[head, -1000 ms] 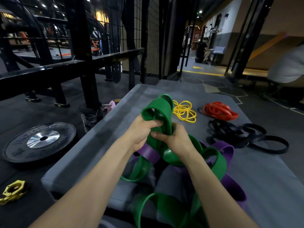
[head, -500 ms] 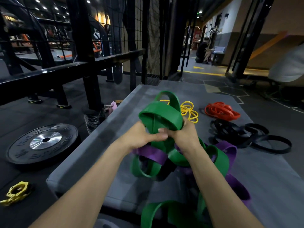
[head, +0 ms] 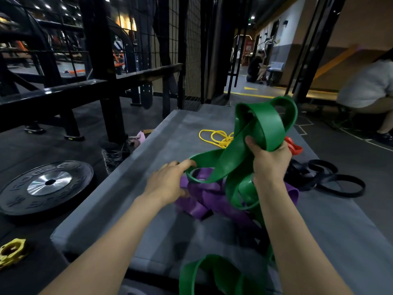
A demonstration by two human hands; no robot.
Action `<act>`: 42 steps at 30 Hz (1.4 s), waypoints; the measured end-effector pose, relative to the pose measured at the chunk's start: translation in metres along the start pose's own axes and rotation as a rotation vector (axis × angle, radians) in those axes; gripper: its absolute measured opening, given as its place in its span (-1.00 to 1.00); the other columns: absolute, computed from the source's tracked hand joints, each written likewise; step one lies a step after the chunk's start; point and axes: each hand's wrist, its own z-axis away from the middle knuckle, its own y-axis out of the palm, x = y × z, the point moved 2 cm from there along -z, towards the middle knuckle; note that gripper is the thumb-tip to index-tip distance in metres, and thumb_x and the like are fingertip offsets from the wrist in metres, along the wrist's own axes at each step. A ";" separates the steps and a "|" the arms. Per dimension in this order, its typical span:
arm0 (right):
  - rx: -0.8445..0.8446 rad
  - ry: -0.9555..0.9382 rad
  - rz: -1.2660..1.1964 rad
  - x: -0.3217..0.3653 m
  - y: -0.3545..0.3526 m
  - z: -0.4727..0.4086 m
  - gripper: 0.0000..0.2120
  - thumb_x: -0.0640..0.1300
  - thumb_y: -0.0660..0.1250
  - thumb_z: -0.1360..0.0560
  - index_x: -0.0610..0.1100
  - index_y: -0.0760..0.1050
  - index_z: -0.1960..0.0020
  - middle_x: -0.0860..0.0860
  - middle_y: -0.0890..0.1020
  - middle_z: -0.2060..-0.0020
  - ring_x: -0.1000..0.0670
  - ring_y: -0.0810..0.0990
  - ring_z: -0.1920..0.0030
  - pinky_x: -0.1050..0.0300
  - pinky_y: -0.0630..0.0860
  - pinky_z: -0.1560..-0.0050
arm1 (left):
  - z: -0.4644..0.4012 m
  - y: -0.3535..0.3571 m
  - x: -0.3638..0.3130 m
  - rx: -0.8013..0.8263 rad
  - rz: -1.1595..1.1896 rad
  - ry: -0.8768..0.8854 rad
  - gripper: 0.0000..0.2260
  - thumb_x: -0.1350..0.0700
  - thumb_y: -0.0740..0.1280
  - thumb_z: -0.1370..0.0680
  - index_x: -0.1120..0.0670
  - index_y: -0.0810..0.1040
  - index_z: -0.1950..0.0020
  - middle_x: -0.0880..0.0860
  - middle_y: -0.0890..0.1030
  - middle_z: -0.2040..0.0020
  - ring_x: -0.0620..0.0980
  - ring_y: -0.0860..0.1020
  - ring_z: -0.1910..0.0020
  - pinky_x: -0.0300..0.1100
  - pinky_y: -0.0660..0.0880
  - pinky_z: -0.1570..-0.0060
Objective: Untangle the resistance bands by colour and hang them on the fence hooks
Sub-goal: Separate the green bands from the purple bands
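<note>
On the grey padded platform (head: 161,145), a tangle of wide flat rubber resistance bands lies between the person's two forearms. The right hand (head: 270,160) is raised above the pile, its fingers and thumb curled round a bunch of broad green rubber bands (head: 265,128); loops of these stand up above the fist, and further lengths trail down past the wrist toward the near edge of the platform. The left hand (head: 168,182) is low over the pile, fingers nearly straight, their tips touching the edge of a green loop where it overlies the wide purple rubber bands (head: 204,199); whether it grips anything cannot be told. The purple bands rest on the platform, interlaced with the green ones. Beyond the raised bunch, on the same surface, lie thin yellow rubber loops (head: 217,137), partly hidden behind the green. A small part of the orange-red bands (head: 294,146) shows just beyond the right hand. To the right of that hand's wrist, narrow black rubber loops (head: 331,182) are spread flat. Left of the platform, on the dark floor, rest a round black weight plate with a silver hub (head: 46,186) and a yellow barbell collar (head: 12,252). A black wire-mesh fence (head: 191,50) stands beyond the far left corner of the platform.
</note>
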 end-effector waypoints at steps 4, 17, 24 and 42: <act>-0.029 0.054 -0.059 0.001 -0.006 0.002 -0.59 -0.35 0.51 -0.30 -0.34 0.50 -0.11 0.04 0.62 0.22 0.12 0.60 0.25 0.25 0.59 0.16 | -0.006 -0.006 -0.013 -0.206 0.667 0.098 -0.43 0.49 0.26 -0.31 0.02 0.51 -0.22 0.01 0.47 -0.11 0.00 0.47 -0.15 -0.47 0.38 0.02; -0.202 0.066 -0.161 0.036 -0.063 -0.005 -0.72 -0.31 0.52 -0.30 -0.16 0.48 0.09 0.01 0.62 0.19 -0.06 0.62 0.09 0.01 0.58 -0.02 | 0.002 0.039 -0.071 0.238 0.372 0.162 -0.36 0.07 0.53 -0.33 0.05 0.38 -0.36 0.08 0.33 -0.31 0.03 0.37 -0.31 -0.24 0.28 -0.31; -0.275 0.060 -0.189 0.049 -0.103 -0.008 -0.71 -0.30 0.52 -0.31 -0.15 0.50 0.06 0.03 0.63 0.18 0.02 0.63 0.12 0.08 0.59 0.03 | 0.010 0.051 -0.110 0.421 -0.104 0.306 -0.13 -0.20 0.50 -0.25 -0.07 0.19 -0.47 -0.07 0.20 -0.47 0.00 0.20 -0.44 -0.05 0.12 -0.38; -0.268 0.130 -0.199 0.032 -0.074 -0.011 -0.62 -0.30 0.52 -0.31 -0.25 0.51 -0.08 0.03 0.62 0.18 0.06 0.62 0.16 0.18 0.56 0.09 | -0.019 0.031 -0.076 0.069 0.208 -0.103 -0.78 -0.10 0.32 -0.47 -0.04 0.54 -0.03 0.12 0.61 -0.07 0.17 0.56 -0.09 -0.09 0.47 0.01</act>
